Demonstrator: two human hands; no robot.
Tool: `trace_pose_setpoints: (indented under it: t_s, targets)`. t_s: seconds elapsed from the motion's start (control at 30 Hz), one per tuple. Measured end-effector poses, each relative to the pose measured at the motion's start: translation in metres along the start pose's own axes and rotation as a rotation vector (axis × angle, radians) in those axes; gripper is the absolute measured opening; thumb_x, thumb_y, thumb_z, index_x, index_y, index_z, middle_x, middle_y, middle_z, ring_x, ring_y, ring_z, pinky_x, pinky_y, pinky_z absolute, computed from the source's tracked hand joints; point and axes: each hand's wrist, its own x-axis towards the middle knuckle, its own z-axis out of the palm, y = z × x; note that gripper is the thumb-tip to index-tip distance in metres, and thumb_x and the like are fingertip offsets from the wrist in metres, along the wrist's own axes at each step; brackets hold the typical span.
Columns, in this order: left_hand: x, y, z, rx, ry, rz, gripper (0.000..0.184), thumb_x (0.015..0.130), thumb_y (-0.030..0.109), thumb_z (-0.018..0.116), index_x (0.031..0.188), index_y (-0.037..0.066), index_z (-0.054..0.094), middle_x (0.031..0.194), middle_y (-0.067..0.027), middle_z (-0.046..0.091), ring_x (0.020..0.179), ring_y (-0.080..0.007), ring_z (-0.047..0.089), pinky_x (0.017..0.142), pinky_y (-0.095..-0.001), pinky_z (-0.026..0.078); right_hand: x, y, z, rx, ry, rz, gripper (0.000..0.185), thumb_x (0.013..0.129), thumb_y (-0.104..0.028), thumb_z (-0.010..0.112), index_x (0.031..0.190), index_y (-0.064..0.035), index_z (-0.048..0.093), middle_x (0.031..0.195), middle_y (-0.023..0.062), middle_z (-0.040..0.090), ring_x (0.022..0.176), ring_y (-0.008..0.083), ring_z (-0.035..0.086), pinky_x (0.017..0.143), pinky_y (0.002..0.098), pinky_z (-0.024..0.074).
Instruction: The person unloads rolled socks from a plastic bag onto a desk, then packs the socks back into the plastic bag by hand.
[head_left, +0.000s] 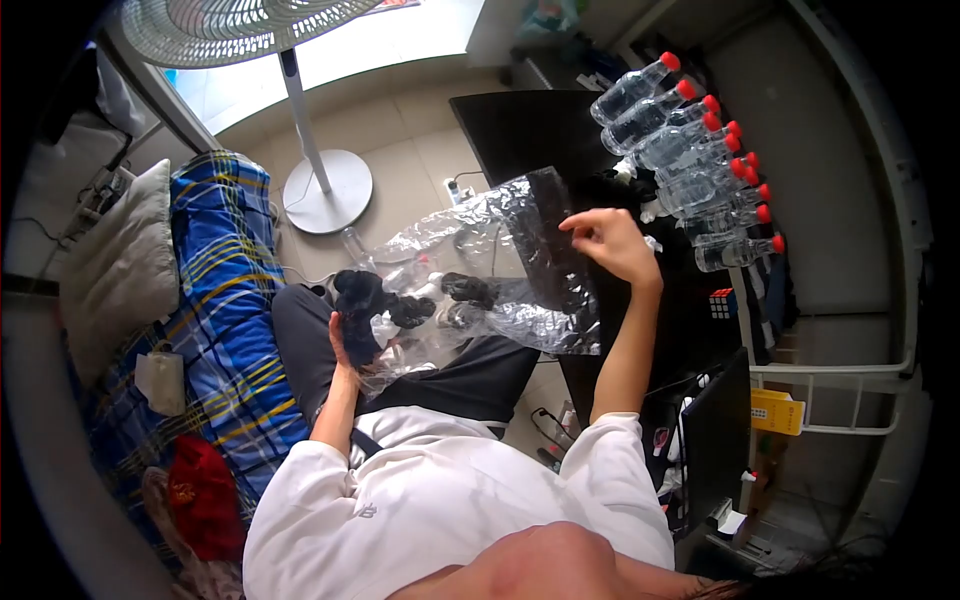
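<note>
A large clear plastic bag point(485, 215) spreads above my lap, crinkled and shiny, with black bundles point(362, 295) and some whitish bits in its lower left part. What the dark bundles are I cannot make out. My left hand point(343, 350) is at the bag's left end, its fingers along the outside beside the bundles; its inner side is partly hidden. My right hand point(618, 248) is raised at the bag's right edge, thumb and index finger brought together on the film.
A black table point(510, 125) on the right carries several clear bottles point(690, 165) with red caps, a puzzle cube point(721, 303) and a monitor point(712, 440). A standing fan point(328, 190) is ahead. To the left is a bed with a blue plaid cover point(225, 275).
</note>
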Motion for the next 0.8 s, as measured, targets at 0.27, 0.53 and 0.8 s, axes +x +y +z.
trace_pose_setpoints:
  t_s: [0.27,0.53,0.8]
  targets:
    - [-0.002,0.006,0.034,-0.418,-0.060,-0.131,0.077,0.095,0.067,0.057,0.144,0.008,0.057,0.138,-0.0103,0.066,0.124,-0.0259,0.064,0.109,-0.0424,0.050,-0.012,-0.019,-0.020,0.043,0.218,-0.047,0.025,0.084,0.004,0.067,0.106,-0.0037,0.077,0.083,0.0030,0.071,0.069,0.0069,0.060,0.063,0.0231,0.0460]
    - [0.001,-0.025,-0.062,-0.250,0.199,-0.356,0.077,0.091,0.067,0.064,0.142,0.010,0.058,0.141,-0.0099,0.062,0.121,-0.0287,0.065,0.101,-0.0549,0.054,-0.012,-0.008,-0.016,-0.022,0.147,0.013,0.022,0.087,-0.002,0.067,0.106,-0.0036,0.077,0.083,0.0082,0.075,0.064,0.0123,0.064,0.063,0.0283,0.0510]
    - [0.000,-0.025,-0.043,-0.169,0.299,-0.295,0.051,0.095,0.046,0.069,0.133,0.012,0.066,0.122,-0.0059,0.072,0.116,-0.0275,0.068,0.103,-0.0517,0.053,-0.015,-0.022,-0.016,-0.289,0.379,0.078,0.022,0.089,-0.014,0.075,0.111,-0.0092,0.076,0.096,0.0100,0.070,0.076,0.0194,0.069,0.068,0.0345,0.0536]
